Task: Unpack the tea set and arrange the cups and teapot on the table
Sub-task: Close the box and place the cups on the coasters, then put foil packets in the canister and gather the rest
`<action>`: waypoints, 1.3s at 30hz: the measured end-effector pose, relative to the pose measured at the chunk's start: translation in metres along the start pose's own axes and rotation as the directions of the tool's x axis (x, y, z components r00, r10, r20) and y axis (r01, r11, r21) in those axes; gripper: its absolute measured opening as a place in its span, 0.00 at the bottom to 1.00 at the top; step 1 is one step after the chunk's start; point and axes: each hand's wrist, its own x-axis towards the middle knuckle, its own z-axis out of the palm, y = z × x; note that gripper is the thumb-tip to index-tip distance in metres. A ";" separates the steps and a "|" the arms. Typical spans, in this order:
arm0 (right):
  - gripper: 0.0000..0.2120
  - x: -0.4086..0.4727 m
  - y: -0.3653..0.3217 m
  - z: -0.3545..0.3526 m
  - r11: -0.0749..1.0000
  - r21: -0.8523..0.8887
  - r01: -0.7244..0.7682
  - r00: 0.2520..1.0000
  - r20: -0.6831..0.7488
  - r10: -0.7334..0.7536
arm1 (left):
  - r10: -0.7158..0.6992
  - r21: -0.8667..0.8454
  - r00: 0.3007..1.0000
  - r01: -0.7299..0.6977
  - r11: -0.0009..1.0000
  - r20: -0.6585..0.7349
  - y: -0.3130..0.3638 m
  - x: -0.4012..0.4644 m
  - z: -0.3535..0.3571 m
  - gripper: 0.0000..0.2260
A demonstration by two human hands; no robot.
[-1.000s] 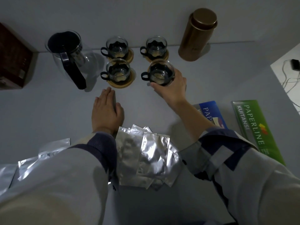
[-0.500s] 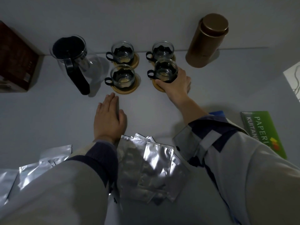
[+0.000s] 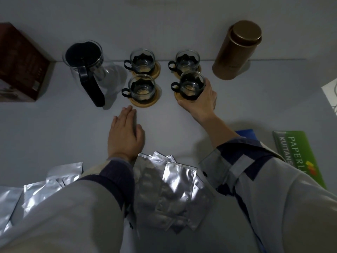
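Head view: on our pale grey table, the glass teapot with black handle stands left of four cups. Our right hand grasps the near-right glass cup with black holder, seated on its round wooden coaster, handle pointing left. Our left hand lies flat and released, nearer the near-left cup.

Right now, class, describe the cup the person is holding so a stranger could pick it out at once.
Start at the tall bronze canister by the wall. Left of it, four glass cups sit on wooden coasters in a square. The held cup is the near one on the canister side, the only one with a hand, the right hand, wrapped round it.
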 end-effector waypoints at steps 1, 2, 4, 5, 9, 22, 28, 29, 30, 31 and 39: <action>0.52 0.000 0.000 -0.001 1.000 -0.001 0.004 1.000 0.006 -0.004 | 0.000 -0.002 1.000 0.000 1.000 -0.001 0.000 0.000 0.000 0.26; 0.51 -0.002 0.001 -0.002 1.000 0.000 0.009 1.000 0.006 -0.009 | 0.000 -0.004 1.000 0.000 1.000 -0.001 -0.001 0.000 0.000 0.26; 0.49 -0.006 0.001 -0.002 1.000 -0.003 0.024 1.000 -0.002 -0.024 | 0.000 -0.008 1.000 0.000 1.000 0.001 -0.001 0.001 0.000 0.26; 0.49 -0.008 0.000 0.000 1.000 -0.008 0.029 1.000 -0.013 -0.029 | 0.000 -0.009 1.000 0.000 1.000 0.001 -0.001 0.001 0.000 0.26; 0.48 -0.016 0.001 0.008 1.000 -0.023 0.015 0.998 -0.055 -0.017 | 0.001 -0.011 1.000 -0.001 1.000 0.000 -0.001 0.000 0.000 0.25; 0.46 -0.028 0.002 -0.028 0.999 0.002 -0.051 0.979 0.196 0.050 | 0.038 -0.034 0.998 -0.036 0.999 0.055 -0.005 0.001 -0.003 0.29; 0.26 -0.023 -0.019 -0.084 0.993 0.034 -0.115 0.957 0.270 0.102 | 0.041 -0.055 0.998 -0.043 0.998 -0.038 0.008 0.013 -0.033 0.21; 0.22 -0.016 -0.024 -0.097 0.997 0.016 -0.077 0.969 0.237 0.071 | 0.060 -0.061 0.991 -0.068 0.996 -0.118 0.017 0.018 -0.038 0.18; 0.20 -0.008 -0.029 -0.109 1.000 -0.018 -0.019 0.979 0.202 0.022 | 0.093 -0.077 0.978 -0.109 0.991 -0.186 0.030 0.025 -0.043 0.15; 0.17 0.000 -0.034 -0.120 0.997 -0.060 0.049 0.986 0.165 -0.038 | 0.129 -0.099 0.963 -0.156 0.983 -0.235 0.045 0.034 -0.047 0.14; 0.17 0.096 -0.049 -0.177 0.843 -0.413 0.345 0.935 0.076 -0.346 | 0.214 -0.369 0.972 -0.235 0.899 -0.096 0.193 0.114 -0.035 0.23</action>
